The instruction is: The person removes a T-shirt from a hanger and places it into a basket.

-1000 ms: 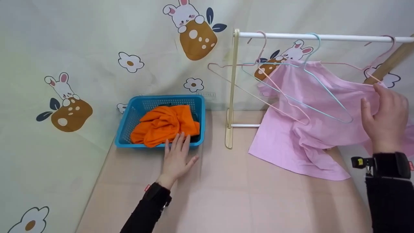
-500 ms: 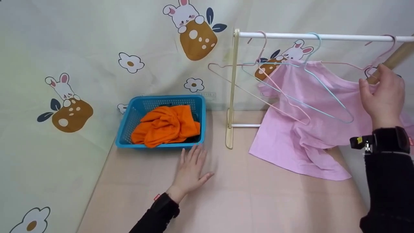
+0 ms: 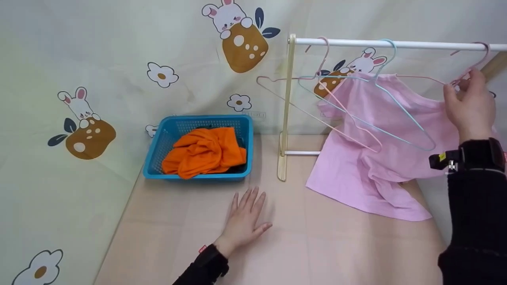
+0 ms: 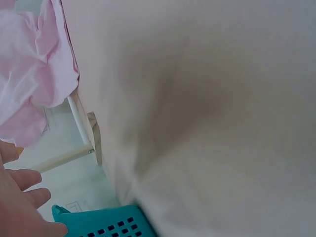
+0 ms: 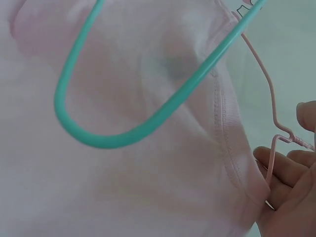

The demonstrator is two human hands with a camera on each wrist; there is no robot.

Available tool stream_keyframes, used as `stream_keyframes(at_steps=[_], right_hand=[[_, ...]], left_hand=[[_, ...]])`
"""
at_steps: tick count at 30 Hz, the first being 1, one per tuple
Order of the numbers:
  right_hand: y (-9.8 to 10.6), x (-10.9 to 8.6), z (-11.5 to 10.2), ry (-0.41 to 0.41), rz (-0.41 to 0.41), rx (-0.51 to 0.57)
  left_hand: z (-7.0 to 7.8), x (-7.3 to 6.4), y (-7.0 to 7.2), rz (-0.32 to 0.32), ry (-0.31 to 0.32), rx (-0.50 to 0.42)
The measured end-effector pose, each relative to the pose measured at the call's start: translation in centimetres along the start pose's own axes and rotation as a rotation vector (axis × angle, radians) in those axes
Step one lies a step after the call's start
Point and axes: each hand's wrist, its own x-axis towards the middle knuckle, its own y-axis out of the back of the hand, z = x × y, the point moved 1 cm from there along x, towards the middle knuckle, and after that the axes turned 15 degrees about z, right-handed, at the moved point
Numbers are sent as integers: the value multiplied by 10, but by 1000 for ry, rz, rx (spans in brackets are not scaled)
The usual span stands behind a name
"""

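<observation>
Black sleeves (image 3: 475, 221), black wristbands (image 3: 480, 154); red tag (image 3: 203, 249) left, yellow mark (image 3: 442, 157) right.

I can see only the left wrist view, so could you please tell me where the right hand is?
Observer: The right hand is up at the neck of the pink hanger that carries the pink shirt; I cannot tell whether it grips it.
Operator: Thank you; I get only one side of the blue basket, so may I ask what lies inside?
Observer: A bunched orange cloth lies in it, with something dark partly hidden beneath.
</observation>
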Motion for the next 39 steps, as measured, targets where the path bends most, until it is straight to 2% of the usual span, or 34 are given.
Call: stream_keyframes(at_steps=[5,9,12,17,21,25,32,39], right_hand=[[-2,2,-4,-83,-41,-30],[-2,5,-6,-111,-39,-23],[-2,8,-7,-124,-16,56],[0,12,-11,-229,-6,222],[3,15,-14,-286,15,297],[9,18,-18,-275,45,327],[21,22,-22,-314,47,336],[13,4,-2,-281,48,407]], left_hand=[[4,-2,-5,-21,6,9],[9,-1,-8,-23,3,9],[12,1,-11,-26,3,8],[20,2,-17,-45,-2,1],[25,4,-20,-57,-7,-1],[30,8,-23,-60,-1,-11],[46,24,-34,-64,14,-54],[58,34,-42,-24,57,-86]])
